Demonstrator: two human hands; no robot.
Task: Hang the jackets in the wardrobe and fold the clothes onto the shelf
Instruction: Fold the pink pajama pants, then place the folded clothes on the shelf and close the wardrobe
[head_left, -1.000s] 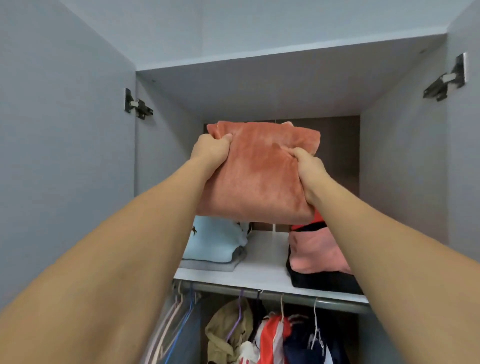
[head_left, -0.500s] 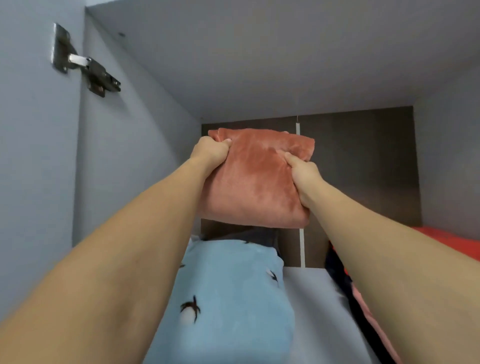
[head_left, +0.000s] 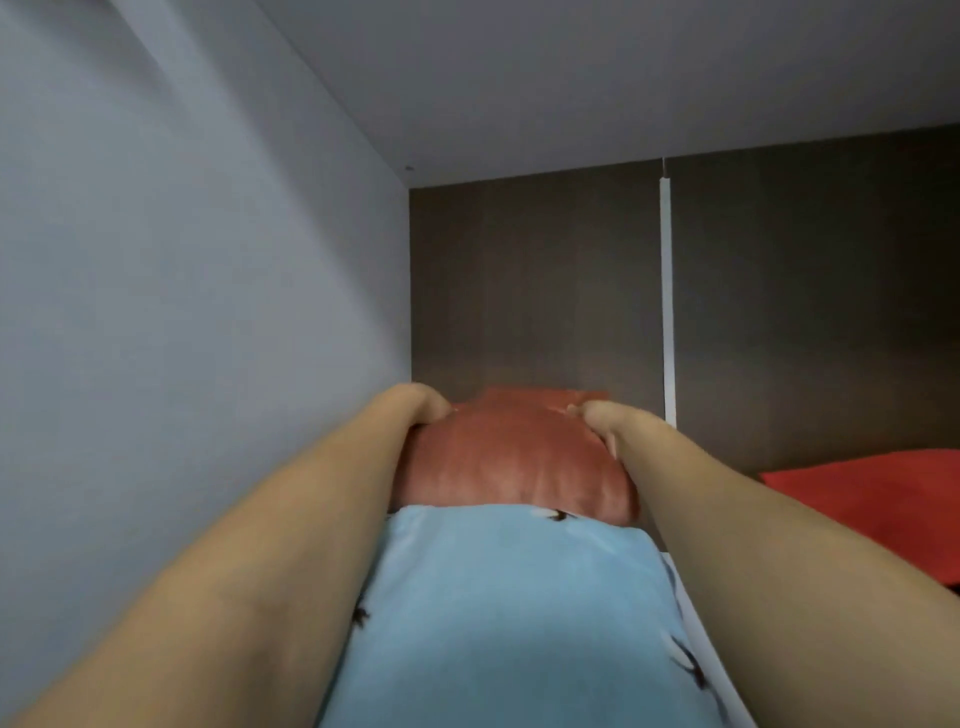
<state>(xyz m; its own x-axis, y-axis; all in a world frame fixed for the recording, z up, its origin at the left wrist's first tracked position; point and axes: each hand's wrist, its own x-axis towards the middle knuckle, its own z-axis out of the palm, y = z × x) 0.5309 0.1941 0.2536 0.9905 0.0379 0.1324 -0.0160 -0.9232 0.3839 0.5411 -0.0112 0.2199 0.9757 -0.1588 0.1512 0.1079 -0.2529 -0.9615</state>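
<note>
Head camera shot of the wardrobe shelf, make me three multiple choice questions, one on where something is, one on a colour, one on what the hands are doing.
1. Where is the rust-coloured folded cloth?
A. Beyond the light blue folded garment, toward the dark back panel
B. On the red garment at the right
C. On a hanger

2. What colour is the near folded garment with small dark marks?
A. Green
B. Light blue
C. White

3. What are the left hand and right hand doing?
A. Hanging idle
B. Both gripping the rust-coloured folded cloth
C. Only the left holds it

Answers: 1 A, it shows past the blue garment's far edge; 2 B, its surface is plainly pale blue; 3 B, a hand clasps each side of the cloth.
</note>
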